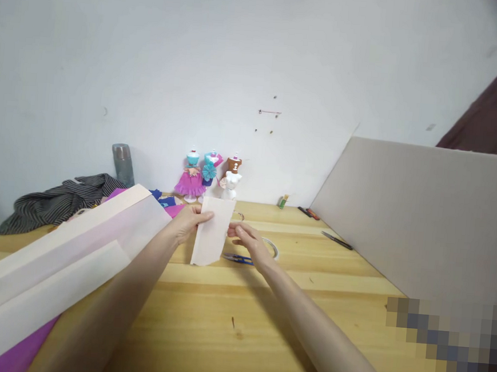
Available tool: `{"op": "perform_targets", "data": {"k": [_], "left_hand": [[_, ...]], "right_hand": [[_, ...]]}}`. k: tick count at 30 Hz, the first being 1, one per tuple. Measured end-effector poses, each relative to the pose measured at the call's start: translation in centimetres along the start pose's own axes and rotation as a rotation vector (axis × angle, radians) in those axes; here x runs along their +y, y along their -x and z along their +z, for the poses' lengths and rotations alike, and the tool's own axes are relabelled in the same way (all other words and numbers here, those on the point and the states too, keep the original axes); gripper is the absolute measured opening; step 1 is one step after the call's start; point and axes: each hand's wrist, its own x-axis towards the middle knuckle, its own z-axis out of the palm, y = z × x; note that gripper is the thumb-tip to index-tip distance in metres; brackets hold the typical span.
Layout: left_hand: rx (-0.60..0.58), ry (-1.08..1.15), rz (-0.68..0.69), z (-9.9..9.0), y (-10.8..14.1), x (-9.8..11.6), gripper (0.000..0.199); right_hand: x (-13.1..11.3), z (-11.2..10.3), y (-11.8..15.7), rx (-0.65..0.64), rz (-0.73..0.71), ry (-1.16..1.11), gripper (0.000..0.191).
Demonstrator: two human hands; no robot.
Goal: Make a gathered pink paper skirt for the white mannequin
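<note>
My left hand [189,222] pinches the upper left edge of a pale pink rectangular sheet [212,235], held upright above the table. Whether the sheet is paper or thin cloth, I cannot tell. At its right edge is my right hand [250,242], fingers a little bent and apart; whether the fingertips touch the sheet is unclear. Blue thread snips [238,258] lie on the table beneath my right hand. Partly hidden behind that hand lies a white ring-shaped roll [273,248], perhaps tape.
Long pale pink sheets [74,258] cover the left side over purple material [25,346]. Small dressed mannequins [191,181] stand by the wall, a bottle [123,165] and striped cloth [66,200] left of them. A dark pen-like tool [337,240] lies near the grey panel [427,217].
</note>
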Motion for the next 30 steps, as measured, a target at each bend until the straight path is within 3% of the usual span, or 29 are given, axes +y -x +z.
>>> {"op": "perform_targets", "data": {"k": [3, 5, 9, 18, 23, 26, 28, 30], "left_hand": [[0.035, 0.06, 0.045, 0.5, -0.5, 0.3, 0.042], [0.057, 0.088, 0.068, 0.7, -0.8, 0.3, 0.046], [0.081, 0.09, 0.065, 0.5, -1.0, 0.4, 0.05], [0.137, -0.113, 0.045, -0.7, -1.5, -0.2, 0.045], [0.305, -0.356, 0.259, -0.2, -1.3, -0.1, 0.027], [0.317, -0.55, 0.418, 0.4, -0.3, 0.4, 0.013], [0.249, -0.89, 0.626, 0.8, 0.3, 0.2, 0.018], [0.154, -1.314, 0.836, 1.3, 0.7, -0.4, 0.025]], "right_hand": [[-1.4, 1.0, -1.0, -0.022, 0.091, -0.39, 0.04], [-1.9, 1.7, -1.7, -0.014, 0.126, -0.468, 0.034], [-2.0, 2.0, -2.6, 0.012, 0.13, -0.495, 0.031], [-1.3, -0.3, -3.1, 0.116, 0.098, -0.391, 0.02], [-1.4, -0.6, -2.9, 0.203, 0.087, -0.352, 0.023], [-2.3, -0.8, -2.4, 0.034, 0.193, -0.548, 0.045], [-3.0, -0.9, -2.1, -0.085, 0.276, -0.756, 0.056], [-3.4, -0.8, -2.0, -0.104, 0.319, -0.87, 0.054]]}}
